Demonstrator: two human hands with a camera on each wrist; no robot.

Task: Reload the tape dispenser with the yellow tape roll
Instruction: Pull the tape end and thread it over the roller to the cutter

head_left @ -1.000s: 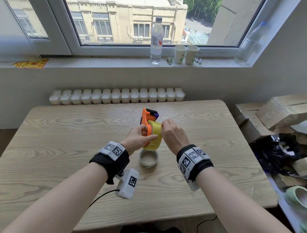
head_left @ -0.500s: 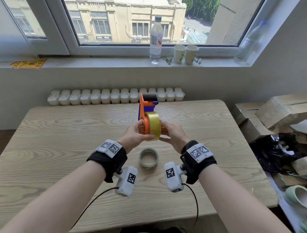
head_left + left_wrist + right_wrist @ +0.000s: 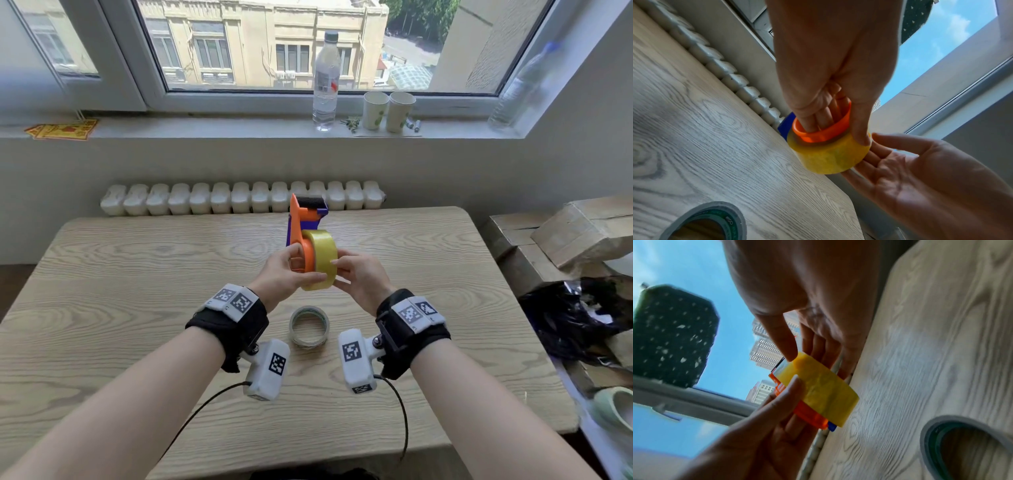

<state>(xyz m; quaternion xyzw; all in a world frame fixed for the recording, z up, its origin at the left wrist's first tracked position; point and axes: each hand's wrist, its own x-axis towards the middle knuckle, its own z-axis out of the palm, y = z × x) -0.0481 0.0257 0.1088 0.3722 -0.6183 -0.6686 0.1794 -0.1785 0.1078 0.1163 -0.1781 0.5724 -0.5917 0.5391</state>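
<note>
I hold the orange and purple tape dispenser [image 3: 306, 219] upright above the table. The yellow tape roll [image 3: 322, 251] sits on its orange hub [image 3: 824, 132]. My left hand [image 3: 291, 272] grips the dispenser: its fingers reach inside the hub and its thumb lies across the roll [image 3: 828, 156]. My right hand [image 3: 356, 274] is at the roll's right side. Its fingers [image 3: 875, 155] lie straight against the roll's flat face and its thumb tip touches the rim [image 3: 824, 389]. The dispenser's handle is hidden behind my hands.
An empty tape core [image 3: 309, 327] lies flat on the wooden table [image 3: 137, 274] just below my hands, also in the left wrist view [image 3: 719, 205]. Cardboard boxes [image 3: 579, 233] and a black bag [image 3: 582, 315] are at the right. A bottle [image 3: 325, 78] and cups stand on the sill.
Both hands have lifted the dispenser and roll up and away from me. My right hand has turned from the top of the roll to its right side, palm facing it.
</note>
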